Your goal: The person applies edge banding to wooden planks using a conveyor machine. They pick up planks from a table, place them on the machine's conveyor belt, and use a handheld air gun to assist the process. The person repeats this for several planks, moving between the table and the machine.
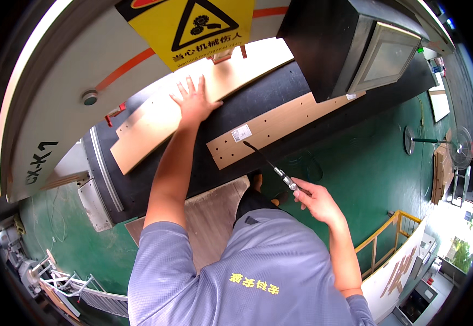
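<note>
My left hand [194, 104] lies flat with spread fingers on a long pale wooden board [152, 122], which rests on the black machine table [269, 89]. A second wooden board [296, 120], with several drilled holes and a white label [241, 133], lies nearer to me along the table's front. My right hand [318, 202] is closed round a silver air blow gun [285, 177]. Its thin, dark, bent nozzle points up and left, and the tip appears over the nearer board just below the label. I cannot tell whether the tip touches it.
The machine's white housing [62, 108] arches over the far board, with a yellow warning sign [193, 32] and red pieces [116, 113] at its lower edge. A black-housed screen [386, 57] juts out at right. A brown board [212, 209], a fan [459, 148] and a yellow frame [378, 233] stand around.
</note>
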`<state>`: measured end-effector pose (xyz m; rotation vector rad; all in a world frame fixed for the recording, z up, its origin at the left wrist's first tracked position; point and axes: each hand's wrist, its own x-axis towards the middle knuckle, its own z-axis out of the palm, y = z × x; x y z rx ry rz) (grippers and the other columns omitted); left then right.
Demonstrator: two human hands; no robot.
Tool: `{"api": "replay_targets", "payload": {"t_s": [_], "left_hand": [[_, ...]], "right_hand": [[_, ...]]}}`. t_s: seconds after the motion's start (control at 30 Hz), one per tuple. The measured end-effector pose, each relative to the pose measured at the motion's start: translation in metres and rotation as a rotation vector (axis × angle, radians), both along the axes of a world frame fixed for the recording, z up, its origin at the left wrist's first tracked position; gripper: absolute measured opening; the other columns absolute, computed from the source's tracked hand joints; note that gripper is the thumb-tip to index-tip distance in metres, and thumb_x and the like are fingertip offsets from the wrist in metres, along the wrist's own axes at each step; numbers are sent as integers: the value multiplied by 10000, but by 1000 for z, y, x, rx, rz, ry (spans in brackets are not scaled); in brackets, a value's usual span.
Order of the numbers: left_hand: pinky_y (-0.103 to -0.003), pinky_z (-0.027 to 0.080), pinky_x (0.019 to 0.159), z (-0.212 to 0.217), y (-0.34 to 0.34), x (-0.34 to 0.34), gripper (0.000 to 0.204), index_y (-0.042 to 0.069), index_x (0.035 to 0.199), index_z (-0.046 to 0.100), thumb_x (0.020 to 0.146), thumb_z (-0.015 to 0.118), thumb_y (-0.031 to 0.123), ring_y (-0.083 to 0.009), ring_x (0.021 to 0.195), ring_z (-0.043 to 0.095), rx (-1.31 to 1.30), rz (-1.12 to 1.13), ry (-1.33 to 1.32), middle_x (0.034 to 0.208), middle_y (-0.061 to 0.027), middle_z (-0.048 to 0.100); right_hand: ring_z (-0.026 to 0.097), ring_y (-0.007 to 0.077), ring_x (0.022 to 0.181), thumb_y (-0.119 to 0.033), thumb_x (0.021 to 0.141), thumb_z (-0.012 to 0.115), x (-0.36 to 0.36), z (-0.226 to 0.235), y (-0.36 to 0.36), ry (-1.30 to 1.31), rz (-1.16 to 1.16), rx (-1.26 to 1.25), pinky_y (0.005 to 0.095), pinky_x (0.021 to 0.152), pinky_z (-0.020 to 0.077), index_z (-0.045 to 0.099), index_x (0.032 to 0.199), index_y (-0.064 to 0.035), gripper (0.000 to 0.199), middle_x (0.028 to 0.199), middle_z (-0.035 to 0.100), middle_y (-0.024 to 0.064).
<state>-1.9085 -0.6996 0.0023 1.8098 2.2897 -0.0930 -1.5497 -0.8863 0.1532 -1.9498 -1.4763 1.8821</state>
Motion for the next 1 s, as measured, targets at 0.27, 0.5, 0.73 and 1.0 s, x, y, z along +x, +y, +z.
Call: {"api": "replay_targets", "payload": {"t_s": [0.27,0.5,0.73,1.0], "left_hand": [[-734,107,1150,-10,34,-73,1132,234,1610,217,718,777,650,-432,1537,95,-9,-53,45,1687,-143,102],[-697,179,1161,-19,62,-110,1153,259,1610,209,695,780,665,-394,1529,171,-20,-136,169,1677,-147,162],[-705,217,1143,-30,86,-124,1219,253,1614,165,667,815,659,-418,1531,139,-39,-93,169,1690,-92,134],[-613,303,1155,-26,77,-108,1079,210,1565,323,702,811,637,-448,1478,277,48,-84,146,1651,-90,273]], "right_hand": [[557,133,727,-193,979,647,-3,-8,-1,-27,0,79,296,731,501,567,1413,-79,456,841,645,69],[671,249,882,-214,981,642,-8,2,-4,-61,3,94,327,876,505,585,1389,-86,431,1017,731,155],[637,248,816,-225,981,640,2,-8,-21,-33,-24,85,339,834,503,587,1390,-92,433,953,710,157],[593,146,891,-163,983,638,5,-7,-29,-51,-24,45,300,881,488,599,1366,-67,396,990,705,100]]}}
